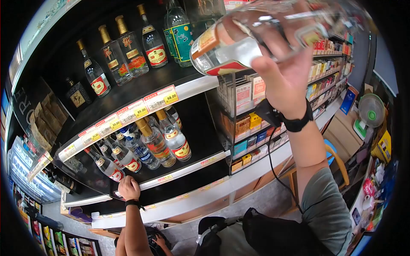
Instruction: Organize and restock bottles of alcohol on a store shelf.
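High on the right, close to the camera, my right hand (284,72) is wrapped round a clear glass bottle (226,53). The bottle is tilted almost onto its side and has a white, red and orange label. My left hand (129,187) is closed at the front edge of the lower shelf, right beside a clear bottle with a red-and-white label (114,173). Whatever its fingers hold, if anything, is hidden. Several more bottles (179,143) stand close together on that shelf. On the upper shelf is a row of clear bottles, one with a red-and-yellow label (156,55).
Price tags (141,112) line the upper shelf's edge. Racks of small boxes (252,121) stand to the right. Farther right are a fan (371,110), a wooden chair (339,162) and a cluttered counter. Another person's hand (160,242) shows at the bottom. A cable hangs from my right wrist.
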Tool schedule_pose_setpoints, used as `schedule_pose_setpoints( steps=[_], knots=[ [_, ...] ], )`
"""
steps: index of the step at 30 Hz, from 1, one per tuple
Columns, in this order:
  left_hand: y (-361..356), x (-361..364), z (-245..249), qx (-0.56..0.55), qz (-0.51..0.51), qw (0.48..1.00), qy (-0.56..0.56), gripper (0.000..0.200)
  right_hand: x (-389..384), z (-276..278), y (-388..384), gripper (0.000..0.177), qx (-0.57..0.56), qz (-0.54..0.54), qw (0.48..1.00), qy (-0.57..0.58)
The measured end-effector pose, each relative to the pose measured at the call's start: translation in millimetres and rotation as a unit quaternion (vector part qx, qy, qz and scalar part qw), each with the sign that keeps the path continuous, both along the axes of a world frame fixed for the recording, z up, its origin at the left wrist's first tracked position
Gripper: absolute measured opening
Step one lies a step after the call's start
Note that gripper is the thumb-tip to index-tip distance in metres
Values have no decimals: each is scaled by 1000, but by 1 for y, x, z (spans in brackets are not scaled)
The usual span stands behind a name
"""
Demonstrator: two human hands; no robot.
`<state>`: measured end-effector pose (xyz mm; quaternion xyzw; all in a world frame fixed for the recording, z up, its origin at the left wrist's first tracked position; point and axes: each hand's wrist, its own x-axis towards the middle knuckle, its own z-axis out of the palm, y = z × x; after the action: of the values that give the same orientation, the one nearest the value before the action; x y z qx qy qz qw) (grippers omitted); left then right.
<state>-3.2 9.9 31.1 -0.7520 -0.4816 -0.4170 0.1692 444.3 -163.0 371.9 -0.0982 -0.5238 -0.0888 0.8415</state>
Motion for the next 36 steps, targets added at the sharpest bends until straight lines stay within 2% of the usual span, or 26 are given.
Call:
schedule_pose_setpoints(
  steps=[1,2,3,4,5,6,7,8,9,11,12,13,14,15,16,17,19,20,23,27,29,31,33,36],
  knots=[
    [1,-1,1,1,2,1000,-2,13,11,2,6,94,1,2,1000,-2],
    [2,-2,0,3,-3,1000,-4,13,34,4,17,96,-15,86,984,-152],
    [1,-3,-1,4,-10,1000,-6,12,46,5,22,98,-33,166,939,-298],
    [0,-2,1,-5,-2,1000,5,12,29,8,24,102,-96,204,958,-179],
    [0,-2,0,-4,-2,1000,2,12,33,13,31,102,-96,203,957,-182],
    [1,-3,0,-4,-3,1000,1,12,41,21,43,103,-79,63,961,-255],
    [1,-2,0,-3,-3,1000,1,12,39,30,46,105,-60,-78,941,-323],
    [1,-2,-1,0,-2,1000,-4,12,32,28,45,106,-115,-3,951,-288],
    [2,-2,-1,0,0,1000,-6,12,29,33,40,106,-114,-1,950,-290],
    [1,0,-1,15,5,1000,-4,12,23,44,26,103,-258,-92,902,-333],
    [0,0,-1,12,2,1000,-4,12,10,43,33,99,-291,109,912,-268],
    [-1,-1,0,2,6,1000,1,14,12,43,45,99,-294,107,911,-267],
    [-1,-1,0,-7,10,1000,7,16,17,47,62,97,-219,-43,922,-318],
    [-2,0,0,-9,10,1000,8,16,23,46,74,95,-136,-191,904,-359],
    [-2,1,0,-8,13,1000,10,16,11,49,57,93,-219,-192,898,-331],
    [-3,0,1,-6,16,1000,13,16,9,49,60,93,-220,-191,898,-329],
    [-2,-1,1,-12,20,1000,14,16,7,51,68,93,-350,-64,891,-283],
    [-2,0,0,-18,22,1000,12,16,8,50,76,93,-350,-63,890,-284],
    [0,-2,-3,-11,31,999,29,16,10,43,99,97,-254,-230,886,-313],
    [3,-1,-4,12,20,1000,17,14,10,42,102,101,-279,-214,884,-308],
    [2,-3,-5,-11,22,1000,18,16,10,38,111,105,-263,-293,875,-282],
    [2,-3,-4,-15,23,999,19,16,12,36,115,106,-268,-297,873,-277],
    [2,-3,-6,-20,26,999,17,16,12,36,120,112,-266,-396,838,-263],
    [-2,1,0,-24,33,999,3,16,16,37,124,110,-208,-431,832,-282]
  ],
)
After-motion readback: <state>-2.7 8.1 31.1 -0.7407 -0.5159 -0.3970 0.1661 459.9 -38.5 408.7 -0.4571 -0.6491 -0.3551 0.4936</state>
